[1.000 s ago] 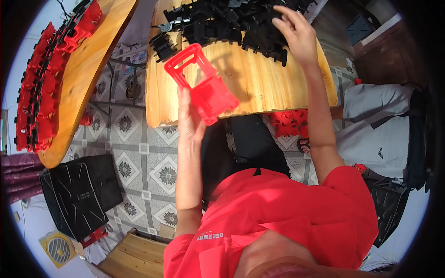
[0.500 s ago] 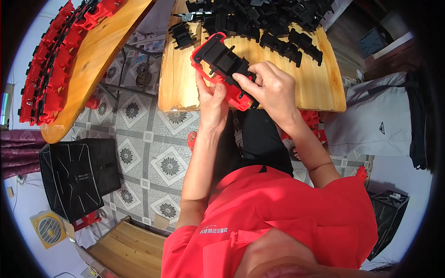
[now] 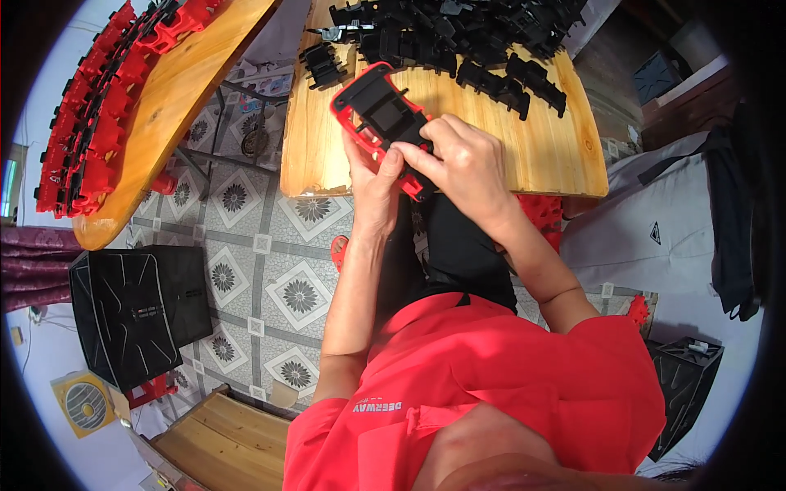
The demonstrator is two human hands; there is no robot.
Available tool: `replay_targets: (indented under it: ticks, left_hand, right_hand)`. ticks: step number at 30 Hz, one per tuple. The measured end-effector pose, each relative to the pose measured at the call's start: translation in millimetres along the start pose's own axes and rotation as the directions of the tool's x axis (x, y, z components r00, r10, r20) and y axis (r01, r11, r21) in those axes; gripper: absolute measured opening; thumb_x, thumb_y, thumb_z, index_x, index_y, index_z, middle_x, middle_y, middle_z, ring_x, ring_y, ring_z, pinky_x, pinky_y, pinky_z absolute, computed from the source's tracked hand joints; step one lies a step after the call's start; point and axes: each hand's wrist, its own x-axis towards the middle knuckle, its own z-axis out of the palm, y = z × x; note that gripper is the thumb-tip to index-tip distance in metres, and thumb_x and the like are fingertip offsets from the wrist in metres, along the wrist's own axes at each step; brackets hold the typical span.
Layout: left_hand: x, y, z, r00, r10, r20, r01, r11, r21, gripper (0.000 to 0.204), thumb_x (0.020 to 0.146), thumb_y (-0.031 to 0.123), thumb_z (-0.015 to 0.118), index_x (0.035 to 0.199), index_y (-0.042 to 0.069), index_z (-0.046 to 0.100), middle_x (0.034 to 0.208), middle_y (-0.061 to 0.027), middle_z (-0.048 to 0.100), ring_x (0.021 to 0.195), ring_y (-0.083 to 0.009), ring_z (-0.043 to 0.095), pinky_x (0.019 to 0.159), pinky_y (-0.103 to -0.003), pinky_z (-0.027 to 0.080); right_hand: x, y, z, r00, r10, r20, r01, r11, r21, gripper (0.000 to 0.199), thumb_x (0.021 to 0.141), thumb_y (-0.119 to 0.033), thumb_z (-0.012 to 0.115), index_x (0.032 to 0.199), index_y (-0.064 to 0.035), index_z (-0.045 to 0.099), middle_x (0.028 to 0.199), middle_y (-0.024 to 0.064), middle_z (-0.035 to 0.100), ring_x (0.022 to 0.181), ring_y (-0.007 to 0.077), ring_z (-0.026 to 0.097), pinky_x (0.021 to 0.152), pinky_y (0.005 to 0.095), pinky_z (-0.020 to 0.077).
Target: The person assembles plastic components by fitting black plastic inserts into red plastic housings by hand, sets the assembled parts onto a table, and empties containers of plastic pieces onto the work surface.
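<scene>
Above the near edge of the wooden table [image 3: 319,155], a red plastic frame [image 3: 344,123] is tilted in my hands with a black plastic insert [image 3: 385,110] sitting inside its rim. My left hand [image 3: 375,176] grips the frame from the left and below, thumb along its side. Over the lower right end, my right hand [image 3: 463,159] has its thumb and curled fingers closed on the insert and frame. Part of that end is hidden under my fingers. Beyond my hands lies a pile of similar black plastic parts [image 3: 458,41], with one separate black part [image 3: 322,64] at its left.
A curved wooden board [image 3: 164,114] at the left bears rows of red and black assembled pieces [image 3: 90,123]. Below it, a black box [image 3: 135,311] stands on the patterned tile floor [image 3: 299,290]. A wooden bench [image 3: 225,438] is at lower left, a grey bag [image 3: 655,225] at right.
The black insert, which sat raised and askew at its lower end, now lies more evenly within the red frame. My right hand has shifted slightly left and down over it.
</scene>
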Motion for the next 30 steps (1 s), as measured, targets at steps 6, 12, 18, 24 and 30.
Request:
replay_targets:
  ticks: [6,12,18,24,30]
  left_hand:
    - [0,21,11,0.974,0.174,-0.142,-0.175,0.985,0.003,0.083,0.089,0.014,0.066,0.153,0.017,0.014,0.138,-0.0113,0.047,0.124,-0.0242,0.050,0.106,-0.041,0.039]
    - [-8,20,14,0.960,0.223,-0.171,-0.212,0.974,0.078,0.097,0.088,0.016,0.067,0.154,0.017,-0.004,0.143,-0.0109,0.037,0.127,-0.0230,0.044,0.107,-0.039,0.037]
    - [57,134,8,0.784,0.587,-0.200,-0.571,0.809,0.138,0.069,0.093,0.022,0.057,0.150,0.013,0.020,0.131,-0.0109,0.049,0.117,-0.0229,0.053,0.098,-0.040,0.047]
    - [244,276,-125,0.435,0.461,-0.773,-0.425,0.862,0.275,0.060,0.074,0.019,0.069,0.123,-0.005,0.044,0.116,-0.0188,0.059,0.091,-0.0260,0.066,0.068,-0.041,0.060]
    - [320,265,-124,0.403,0.399,-0.824,0.030,0.894,0.447,0.073,0.081,0.040,0.063,0.136,-0.002,0.040,0.143,-0.0231,0.041,0.125,-0.0361,0.048,0.099,-0.049,0.043]
  right_hand:
    - [12,17,1,0.997,0.049,0.062,-0.074,0.841,0.535,0.025,0.081,-0.014,0.077,0.102,-0.0018,0.070,0.095,0.0089,0.062,0.083,0.0187,0.063,0.067,0.0274,0.0490]
    - [5,2,13,0.961,0.046,0.273,-0.240,0.630,0.739,0.042,0.093,-0.007,0.062,0.133,0.0031,0.054,0.128,0.0124,0.054,0.119,0.0209,0.053,0.100,0.0302,0.0414]
    - [21,-10,2,0.971,0.034,0.238,-0.233,0.379,0.895,0.053,0.096,-0.024,0.061,0.140,0.0010,0.046,0.145,0.0136,0.045,0.134,0.0236,0.042,0.109,0.0363,0.0332]
    - [-17,-6,19,0.845,0.216,0.489,-0.534,0.351,0.769,0.032,0.095,-0.010,0.061,0.125,0.0015,0.060,0.123,0.0093,0.060,0.109,0.0181,0.060,0.093,0.0285,0.0473]
    - [-53,28,-13,0.740,0.378,0.557,-0.670,0.338,0.661,0.024,0.095,-0.008,0.061,0.116,0.0015,0.065,0.113,0.0071,0.064,0.098,0.0124,0.062,0.087,0.0255,0.0488]
